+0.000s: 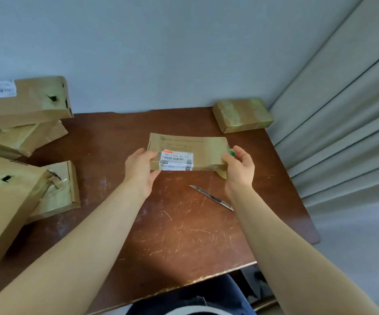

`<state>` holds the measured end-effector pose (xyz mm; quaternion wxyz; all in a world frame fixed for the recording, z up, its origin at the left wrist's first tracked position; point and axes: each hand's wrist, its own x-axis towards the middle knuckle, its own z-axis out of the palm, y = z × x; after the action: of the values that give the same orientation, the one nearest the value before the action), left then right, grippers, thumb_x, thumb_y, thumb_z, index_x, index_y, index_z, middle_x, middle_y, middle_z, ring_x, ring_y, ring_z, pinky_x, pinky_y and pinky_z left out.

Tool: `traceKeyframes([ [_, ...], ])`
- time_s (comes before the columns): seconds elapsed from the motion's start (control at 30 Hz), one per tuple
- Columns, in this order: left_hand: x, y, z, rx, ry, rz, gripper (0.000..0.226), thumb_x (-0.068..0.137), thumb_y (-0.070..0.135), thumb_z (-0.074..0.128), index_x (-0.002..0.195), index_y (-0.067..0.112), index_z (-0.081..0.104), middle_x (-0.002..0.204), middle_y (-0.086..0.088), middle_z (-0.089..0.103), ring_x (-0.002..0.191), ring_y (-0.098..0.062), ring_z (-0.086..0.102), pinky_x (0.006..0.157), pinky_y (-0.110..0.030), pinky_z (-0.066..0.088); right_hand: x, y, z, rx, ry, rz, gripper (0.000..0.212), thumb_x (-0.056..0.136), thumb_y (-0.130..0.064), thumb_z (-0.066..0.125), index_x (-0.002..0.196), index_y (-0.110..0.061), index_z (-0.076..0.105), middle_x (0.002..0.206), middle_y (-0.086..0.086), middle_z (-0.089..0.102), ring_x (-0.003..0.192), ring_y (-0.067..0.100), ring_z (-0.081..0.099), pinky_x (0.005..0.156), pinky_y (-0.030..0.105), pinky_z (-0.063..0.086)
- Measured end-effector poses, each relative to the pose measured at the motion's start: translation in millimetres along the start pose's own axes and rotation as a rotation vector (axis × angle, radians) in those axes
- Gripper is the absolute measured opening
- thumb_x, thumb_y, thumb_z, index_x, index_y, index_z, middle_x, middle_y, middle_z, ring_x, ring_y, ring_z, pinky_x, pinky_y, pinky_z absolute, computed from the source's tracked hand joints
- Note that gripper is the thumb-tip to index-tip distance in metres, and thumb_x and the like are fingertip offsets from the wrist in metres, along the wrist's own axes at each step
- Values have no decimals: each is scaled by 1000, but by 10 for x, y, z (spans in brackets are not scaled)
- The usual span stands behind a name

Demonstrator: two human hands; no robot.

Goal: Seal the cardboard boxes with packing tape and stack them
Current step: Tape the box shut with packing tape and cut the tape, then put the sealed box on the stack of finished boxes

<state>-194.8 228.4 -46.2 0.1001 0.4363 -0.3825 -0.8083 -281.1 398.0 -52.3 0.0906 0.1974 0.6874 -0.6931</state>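
Note:
A flat cardboard box [197, 146] with a white barcode label is held above the middle of the brown table [179, 228]. My left hand [139, 172] grips its left end and my right hand [238, 165] grips its right end. Something small and green [232, 153] shows at my right fingertips; what it is cannot be told. A sealed small box [242, 114] lies at the table's back right corner. No tape roll is in view.
A utility knife [211, 197] lies on the table just below the held box, beside my right wrist. Several larger cardboard boxes [24, 103] are piled at the left, one [4, 205] leaning near the front. A wall stands behind and a curtain [343, 110] hangs at the right.

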Motion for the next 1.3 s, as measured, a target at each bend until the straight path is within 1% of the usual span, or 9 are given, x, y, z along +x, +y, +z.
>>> traceKeyframes([
  [0.07, -16, -32, 120, 51, -7, 15, 54, 94, 3, 54, 144, 12, 35, 117, -10, 65, 100, -21, 67, 95, -39, 51, 134, -53, -85, -42, -46, 36, 47, 90, -3, 58, 135, -11, 49, 128, 4, 55, 111, 18, 57, 86, 28, 52],
  [0.13, -14, -67, 259, 189, -22, 54, 40, 96, 6, 51, 135, 15, 51, 113, -5, 69, 98, -17, 68, 97, -37, 50, 293, -103, -174, -78, -89, 50, 47, 92, -3, 57, 138, -8, 47, 129, 4, 56, 108, 18, 58, 75, 21, 52],
  [0.27, 31, -217, 682, 348, 55, 107, 37, 97, 10, 49, 133, 20, 55, 118, 1, 67, 110, -16, 61, 107, -34, 38, 742, -217, -333, -94, -111, -14, 45, 92, -3, 56, 137, -9, 50, 134, 3, 56, 117, 17, 55, 98, 31, 48],
  [0.43, 176, -495, 1476, 368, 113, 166, 42, 94, -2, 47, 133, 11, 55, 127, 0, 61, 116, -14, 56, 106, -28, 38, 1461, -550, -705, -63, -140, -63, 46, 91, 1, 52, 136, -10, 50, 128, -5, 57, 113, 8, 53, 86, 14, 46],
  [0.67, 368, -718, 2407, 388, 255, 264, 43, 93, -4, 53, 135, 6, 51, 124, 0, 61, 102, -6, 55, 90, -16, 38, 2406, -814, -935, -157, -225, -167, 39, 94, -1, 51, 131, -12, 56, 130, -1, 56, 114, 8, 51, 105, 25, 40],
  [0.87, 674, -753, 2877, 476, 260, 269, 42, 90, -8, 53, 119, 21, 64, 98, 9, 67, 80, 6, 57, 70, -1, 39, 2997, -996, -909, -288, -272, -166, 42, 96, -2, 45, 137, -12, 50, 127, 0, 51, 110, 9, 50, 95, 15, 38],
  [1.0, 954, -736, 3070, 517, 229, 209, 52, 89, -8, 51, 134, 18, 55, 122, 5, 64, 108, -5, 56, 83, -11, 39, 3290, -1020, -847, -334, -311, -124, 62, 91, 11, 40, 147, -15, 34, 144, 2, 43, 125, 12, 43, 106, 25, 37],
  [1.13, 1123, -746, 3122, 543, 217, 179, 56, 89, -12, 47, 133, 22, 53, 114, 6, 64, 93, 2, 56, 73, -3, 41, 3423, -990, -741, -359, -311, -134, 61, 92, 11, 39, 147, -15, 33, 143, 4, 45, 128, 17, 45, 107, 33, 40],
  [1.3, 1126, -733, 3108, 532, 245, 149, 70, 87, -11, 48, 149, 16, 30, 149, 1, 40, 135, -17, 38, 104, -24, 33, 3432, -926, -705, -616, -244, -256, 58, 91, 1, 44, 144, -20, 39, 146, 5, 41, 134, 23, 37, 112, 36, 30],
])
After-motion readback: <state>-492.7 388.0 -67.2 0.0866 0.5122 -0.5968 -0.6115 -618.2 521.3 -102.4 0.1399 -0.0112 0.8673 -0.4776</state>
